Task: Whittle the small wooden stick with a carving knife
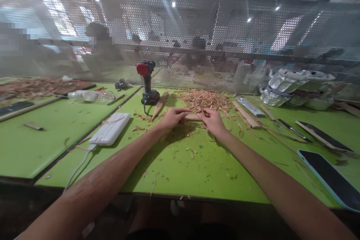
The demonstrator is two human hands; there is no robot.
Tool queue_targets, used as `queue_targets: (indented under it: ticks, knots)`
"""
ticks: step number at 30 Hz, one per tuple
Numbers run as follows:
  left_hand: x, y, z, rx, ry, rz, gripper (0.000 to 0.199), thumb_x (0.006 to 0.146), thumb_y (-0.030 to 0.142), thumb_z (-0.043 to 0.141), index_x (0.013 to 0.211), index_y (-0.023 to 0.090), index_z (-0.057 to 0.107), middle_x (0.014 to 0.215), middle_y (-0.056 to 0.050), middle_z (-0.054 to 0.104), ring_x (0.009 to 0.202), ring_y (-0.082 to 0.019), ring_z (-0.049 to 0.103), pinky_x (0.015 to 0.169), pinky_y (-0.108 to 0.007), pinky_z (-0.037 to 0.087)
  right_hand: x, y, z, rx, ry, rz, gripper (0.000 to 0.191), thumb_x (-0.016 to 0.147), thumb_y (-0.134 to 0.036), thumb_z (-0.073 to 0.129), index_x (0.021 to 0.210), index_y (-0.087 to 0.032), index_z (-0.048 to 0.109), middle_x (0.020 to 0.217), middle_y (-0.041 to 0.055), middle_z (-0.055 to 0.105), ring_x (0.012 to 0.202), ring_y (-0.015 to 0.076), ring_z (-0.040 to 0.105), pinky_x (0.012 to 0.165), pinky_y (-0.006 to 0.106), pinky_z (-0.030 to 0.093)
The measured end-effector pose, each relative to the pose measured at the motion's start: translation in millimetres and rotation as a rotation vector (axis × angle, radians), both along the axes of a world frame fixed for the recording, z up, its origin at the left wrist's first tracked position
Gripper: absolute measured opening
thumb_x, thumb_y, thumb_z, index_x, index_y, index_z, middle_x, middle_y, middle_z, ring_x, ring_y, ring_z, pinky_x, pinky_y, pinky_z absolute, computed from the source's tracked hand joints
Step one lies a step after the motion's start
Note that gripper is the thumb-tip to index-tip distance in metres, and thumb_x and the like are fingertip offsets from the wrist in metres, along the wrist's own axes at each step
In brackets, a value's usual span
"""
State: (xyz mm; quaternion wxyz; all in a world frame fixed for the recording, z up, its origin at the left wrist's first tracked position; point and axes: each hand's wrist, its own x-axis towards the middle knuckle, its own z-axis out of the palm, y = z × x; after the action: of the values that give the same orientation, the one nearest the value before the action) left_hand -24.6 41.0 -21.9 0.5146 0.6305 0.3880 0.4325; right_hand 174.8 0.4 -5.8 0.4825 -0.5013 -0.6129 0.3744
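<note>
My left hand (174, 117) and my right hand (211, 120) are close together over the green table (202, 168). Between them lies a short, flat wooden piece (192, 117), with the fingers of my left hand closed on its left end. The right hand's fingers are pinched at the piece's right end, around a thin strip or tool too small to make out. Just behind both hands rises a pile of wood shavings (206, 100). Small shavings are scattered on the green surface in front.
Left of my hands are a drill (148, 82), a pointed wooden piece (160, 105) and a white power bank (111, 129) with a cable. At right are a wooden strip (246, 114), a pen-like tool (294, 130), a phone (332, 178) and foil-wrapped things (295, 88). A perforated screen stands behind.
</note>
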Motion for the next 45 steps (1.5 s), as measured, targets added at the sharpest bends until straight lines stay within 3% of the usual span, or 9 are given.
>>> queue_targets:
  ticks: [5,8,12,16,23,32,36,43,45]
  knots:
    - [2,-4,3.5,-0.014,0.046,-0.032,0.024,0.089,0.023,0.067,0.106,0.014,0.082,0.058,0.000,0.063,0.049,-0.009,0.051,0.050,-0.022,0.035,1,-2,1.5,-0.071,0.093,0.046,0.025,0.085,-0.040,0.076,0.096,-0.020,0.067,0.049,-0.0099,0.043,0.034,0.0065,0.035,0.034,0.020,0.025]
    - [0,-5,4.5,0.012,0.040,-0.082,0.025,0.090,0.025,0.067,0.107,0.014,0.082,0.059,-0.001,0.064,0.050,-0.010,0.052,0.053,-0.023,0.038,1,-5,4.6,-0.092,0.094,0.055,0.026,0.086,-0.038,0.077,0.100,-0.020,0.067,0.049,-0.0103,0.044,0.033,0.0064,0.035,0.033,0.020,0.026]
    - [-1,-7,5.0,0.020,0.046,-0.128,0.025,0.089,0.026,0.069,0.108,0.015,0.081,0.066,-0.002,0.066,0.057,-0.011,0.056,0.059,-0.023,0.044,-1,-6,6.7,-0.129,0.095,0.083,0.022,0.086,-0.037,0.077,0.092,-0.020,0.066,0.048,-0.0104,0.042,0.033,0.0059,0.033,0.033,0.020,0.024]
    - [0,-10,6.5,-0.067,-0.025,-0.143,0.019,0.086,0.025,0.073,0.099,0.015,0.080,0.070,-0.001,0.067,0.060,-0.010,0.056,0.063,-0.024,0.048,1,-5,6.2,-0.159,0.164,0.132,0.029,0.082,-0.042,0.081,0.084,-0.022,0.061,0.050,-0.0103,0.042,0.034,0.0047,0.032,0.033,0.019,0.022]
    - [-1,-11,8.6,-0.152,-0.089,-0.208,0.014,0.086,0.025,0.074,0.095,0.015,0.077,0.074,-0.002,0.066,0.065,-0.012,0.060,0.067,-0.027,0.052,5,-2,7.3,-0.261,0.284,0.285,0.031,0.081,-0.038,0.084,0.084,-0.021,0.059,0.053,-0.0105,0.042,0.036,0.0029,0.032,0.034,0.017,0.020]
    - [-1,-10,8.3,-0.128,-0.106,-0.167,0.014,0.084,0.023,0.078,0.096,0.017,0.080,0.095,-0.008,0.076,0.073,-0.012,0.065,0.068,-0.025,0.053,4,-2,3.7,-0.238,0.229,0.184,0.019,0.085,-0.031,0.078,0.088,-0.019,0.063,0.052,-0.0097,0.043,0.036,0.0042,0.034,0.034,0.017,0.023]
    - [-1,-10,8.2,-0.089,-0.063,-0.138,0.013,0.084,0.024,0.079,0.094,0.015,0.081,0.091,-0.009,0.077,0.071,-0.012,0.065,0.066,-0.024,0.052,1,-7,7.5,-0.204,0.173,0.108,0.015,0.086,-0.028,0.077,0.087,-0.019,0.066,0.050,-0.0088,0.044,0.036,0.0047,0.034,0.034,0.019,0.023]
    - [2,-6,3.7,-0.096,-0.075,-0.091,0.012,0.087,0.024,0.076,0.095,0.015,0.079,0.093,-0.009,0.077,0.070,-0.012,0.066,0.067,-0.024,0.053,2,-4,3.7,-0.212,0.216,0.123,0.018,0.087,-0.032,0.076,0.087,-0.019,0.063,0.051,-0.0100,0.044,0.035,0.0044,0.034,0.034,0.018,0.024]
    - [3,-7,3.3,-0.075,-0.029,-0.080,0.011,0.088,0.024,0.074,0.093,0.014,0.077,0.085,-0.007,0.075,0.066,-0.011,0.064,0.065,-0.024,0.052,2,-3,2.1,-0.202,0.212,0.116,0.021,0.086,-0.034,0.077,0.086,-0.019,0.062,0.051,-0.0101,0.044,0.035,0.0047,0.034,0.034,0.018,0.025]
